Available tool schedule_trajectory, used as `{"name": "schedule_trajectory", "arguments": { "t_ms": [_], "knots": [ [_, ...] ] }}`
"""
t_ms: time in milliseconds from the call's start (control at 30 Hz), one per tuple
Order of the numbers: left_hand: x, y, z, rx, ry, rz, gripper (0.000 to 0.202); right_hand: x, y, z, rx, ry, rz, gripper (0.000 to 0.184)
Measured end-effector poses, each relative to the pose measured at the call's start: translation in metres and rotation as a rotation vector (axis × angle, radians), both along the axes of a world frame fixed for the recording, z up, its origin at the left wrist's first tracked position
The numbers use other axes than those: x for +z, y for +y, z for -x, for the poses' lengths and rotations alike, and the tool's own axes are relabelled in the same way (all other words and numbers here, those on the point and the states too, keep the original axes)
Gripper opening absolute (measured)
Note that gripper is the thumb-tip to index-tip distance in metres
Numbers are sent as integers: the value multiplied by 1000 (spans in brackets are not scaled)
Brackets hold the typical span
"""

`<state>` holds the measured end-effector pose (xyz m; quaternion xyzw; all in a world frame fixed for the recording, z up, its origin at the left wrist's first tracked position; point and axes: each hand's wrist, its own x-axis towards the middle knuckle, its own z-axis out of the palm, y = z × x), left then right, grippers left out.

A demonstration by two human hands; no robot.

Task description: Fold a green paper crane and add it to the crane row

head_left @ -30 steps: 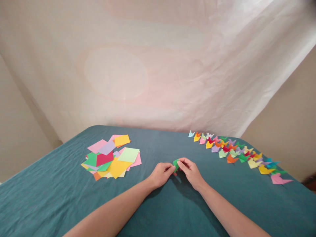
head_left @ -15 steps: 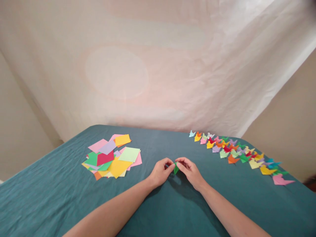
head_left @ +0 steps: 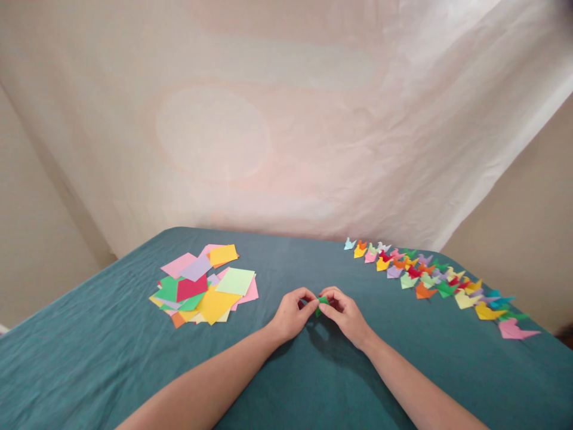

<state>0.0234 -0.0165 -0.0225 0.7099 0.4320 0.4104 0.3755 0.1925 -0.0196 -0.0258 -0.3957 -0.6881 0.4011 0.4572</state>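
Observation:
A small piece of folded green origami paper (head_left: 322,306) is held just above the cloth, between my two hands. My left hand (head_left: 295,312) pinches its left side with thumb and forefinger. On the other side, my right hand (head_left: 344,313) grips it between thumb and fingers, the thumb across its front. My fingertips cover much of the paper, so its exact folded shape is hard to make out.
A loose pile of coloured paper squares (head_left: 215,304) lies to the left. Rows of small folded paper birds (head_left: 425,291) in many colours stand along the right side. A teal cloth (head_left: 286,382) covers the table; a pale sheet (head_left: 286,131) hangs behind.
The green paper's downward point shows less now, and my right thumb lies further across it. Both hands stay in nearly the same place.

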Motion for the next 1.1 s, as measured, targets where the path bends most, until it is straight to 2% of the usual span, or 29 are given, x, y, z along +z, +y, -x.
{"name": "schedule_trajectory", "arguments": {
  "t_ms": [367, 800, 967, 1100],
  "knots": [
    [-4, 7, 3, 57, -87, 31, 26, 2, -1, 3, -59, 31, 68, 18],
    [-1, 6, 3, 28, -134, 66, 29, -3, 1, 0, -59, -31, 98, 25],
    [3, 5, 3, -24, -75, 56, 29, -2, -1, 1, -28, -104, 71, 23],
    [2, 6, 3, -5, -41, 68, 29, -1, -2, 2, -11, -144, 52, 23]
  ]
}}
